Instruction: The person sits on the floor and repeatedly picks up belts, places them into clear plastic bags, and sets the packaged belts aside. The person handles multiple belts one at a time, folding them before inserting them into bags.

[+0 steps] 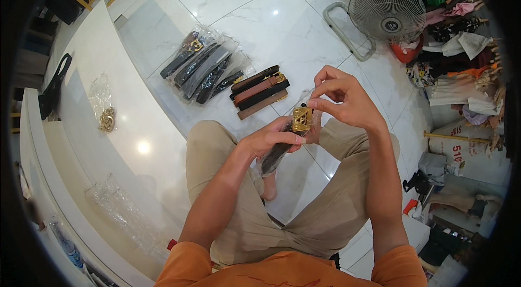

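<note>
Holding a belt [278, 150] above the floor [301, 184] in the left hand [272, 138] and seemingly pinching its plastic bag [266, 169] by the gold buckle [302, 118] with the right hand [344, 97], probably working the bag's end, so likely needing gentle fingertips.

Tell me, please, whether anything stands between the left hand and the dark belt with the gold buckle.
Yes, clear plastic wrapping does: it lies around the dark belt, so the left hand appears to hold it through that layer. Nothing else visible stands between them.
</note>
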A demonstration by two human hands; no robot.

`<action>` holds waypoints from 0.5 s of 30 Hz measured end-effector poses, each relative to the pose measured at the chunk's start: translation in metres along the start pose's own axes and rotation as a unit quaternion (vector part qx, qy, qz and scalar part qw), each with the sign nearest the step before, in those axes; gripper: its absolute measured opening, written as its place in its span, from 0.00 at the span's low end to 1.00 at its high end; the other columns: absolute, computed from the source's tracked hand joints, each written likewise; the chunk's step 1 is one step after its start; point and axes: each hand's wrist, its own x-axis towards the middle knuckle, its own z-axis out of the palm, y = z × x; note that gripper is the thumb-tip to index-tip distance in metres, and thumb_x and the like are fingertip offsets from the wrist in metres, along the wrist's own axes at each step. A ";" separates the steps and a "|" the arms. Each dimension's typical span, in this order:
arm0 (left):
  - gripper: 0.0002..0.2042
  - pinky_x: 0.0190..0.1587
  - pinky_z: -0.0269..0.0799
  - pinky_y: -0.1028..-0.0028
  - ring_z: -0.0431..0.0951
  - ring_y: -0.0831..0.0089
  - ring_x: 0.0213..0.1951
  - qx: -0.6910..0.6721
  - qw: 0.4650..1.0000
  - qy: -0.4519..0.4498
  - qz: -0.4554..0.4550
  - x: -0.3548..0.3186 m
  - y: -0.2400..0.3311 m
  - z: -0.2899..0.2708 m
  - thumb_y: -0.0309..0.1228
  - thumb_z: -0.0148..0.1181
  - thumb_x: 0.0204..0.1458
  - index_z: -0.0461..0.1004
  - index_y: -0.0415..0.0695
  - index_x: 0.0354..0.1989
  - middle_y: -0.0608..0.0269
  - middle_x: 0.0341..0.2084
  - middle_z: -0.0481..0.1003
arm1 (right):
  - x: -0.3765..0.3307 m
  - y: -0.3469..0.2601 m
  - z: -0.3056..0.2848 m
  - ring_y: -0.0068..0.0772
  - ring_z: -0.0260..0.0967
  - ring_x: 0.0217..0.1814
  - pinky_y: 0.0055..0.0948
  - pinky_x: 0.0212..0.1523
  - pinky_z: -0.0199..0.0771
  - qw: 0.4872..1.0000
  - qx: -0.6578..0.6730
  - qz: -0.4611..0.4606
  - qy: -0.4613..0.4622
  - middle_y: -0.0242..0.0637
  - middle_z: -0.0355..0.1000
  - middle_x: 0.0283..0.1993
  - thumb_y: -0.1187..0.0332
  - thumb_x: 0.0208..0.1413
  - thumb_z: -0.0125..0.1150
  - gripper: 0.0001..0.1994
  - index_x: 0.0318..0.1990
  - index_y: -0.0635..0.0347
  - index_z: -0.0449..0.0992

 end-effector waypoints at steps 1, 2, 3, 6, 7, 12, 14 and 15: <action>0.24 0.33 0.67 0.77 0.70 0.79 0.29 0.000 1.000 0.003 0.001 0.000 0.000 0.000 0.36 0.66 0.51 0.69 0.37 0.53 0.65 0.32 0.70 | 0.000 -0.001 0.001 0.17 0.55 0.26 0.22 0.29 0.59 1.000 0.002 0.014 0.009 0.28 0.71 0.40 0.64 0.50 0.78 0.12 0.39 0.58 0.86; 0.24 0.33 0.67 0.77 0.70 0.79 0.29 0.000 1.000 0.007 0.002 0.000 0.000 0.000 0.36 0.66 0.51 0.69 0.37 0.53 0.65 0.32 0.70 | 0.000 -0.005 0.002 0.18 0.57 0.26 0.22 0.30 0.61 0.999 0.004 0.028 0.017 0.29 0.72 0.42 0.64 0.50 0.78 0.13 0.40 0.59 0.86; 0.24 0.33 0.67 0.77 0.70 0.79 0.29 0.001 1.000 0.011 0.003 -0.001 0.000 0.000 0.36 0.66 0.51 0.69 0.37 0.53 0.65 0.32 0.70 | 0.001 -0.010 0.004 0.18 0.58 0.27 0.23 0.30 0.63 0.999 0.007 0.041 0.025 0.29 0.73 0.45 0.64 0.50 0.78 0.13 0.41 0.60 0.85; 0.24 0.33 0.67 0.77 0.70 0.79 0.29 0.000 1.000 0.018 0.004 -0.001 0.002 0.002 0.35 0.66 0.51 0.68 0.37 0.54 0.65 0.32 0.70 | 0.003 -0.021 0.007 0.18 0.64 0.29 0.23 0.32 0.67 0.990 0.095 0.093 0.038 0.32 0.77 0.43 0.66 0.52 0.76 0.14 0.43 0.63 0.84; 0.24 0.33 0.67 0.77 0.69 0.79 0.29 -0.002 1.000 0.012 0.000 -0.001 0.002 0.001 0.35 0.67 0.52 0.68 0.37 0.54 0.65 0.32 0.69 | 0.003 -0.017 0.007 0.18 0.66 0.30 0.23 0.33 0.68 0.989 0.105 0.105 0.017 0.33 0.77 0.40 0.67 0.53 0.75 0.13 0.42 0.65 0.84; 0.26 0.37 0.71 0.76 0.73 0.77 0.33 0.005 1.000 -0.017 0.015 -0.002 0.005 0.003 0.33 0.68 0.52 0.67 0.39 0.58 0.63 0.35 0.72 | 0.001 0.001 0.005 0.18 0.69 0.31 0.22 0.34 0.69 0.988 0.084 0.127 0.010 0.31 0.78 0.29 0.71 0.59 0.68 0.09 0.42 0.68 0.83; 0.27 0.41 0.73 0.74 0.75 0.75 0.37 0.023 0.999 -0.003 0.044 0.000 0.005 0.004 0.32 0.69 0.53 0.67 0.39 0.59 0.61 0.39 0.74 | 0.001 0.003 -0.001 0.18 0.68 0.31 0.22 0.34 0.69 0.985 0.099 0.115 0.080 0.30 0.78 0.30 0.71 0.60 0.67 0.08 0.41 0.68 0.83; 0.27 0.43 0.75 0.73 0.77 0.74 0.39 0.031 0.998 0.004 0.059 0.001 0.004 0.004 0.32 0.69 0.53 0.67 0.39 0.60 0.60 0.41 0.76 | 0.001 0.005 -0.005 0.18 0.68 0.30 0.22 0.33 0.68 0.982 0.107 0.109 0.114 0.30 0.78 0.30 0.71 0.60 0.67 0.08 0.41 0.68 0.83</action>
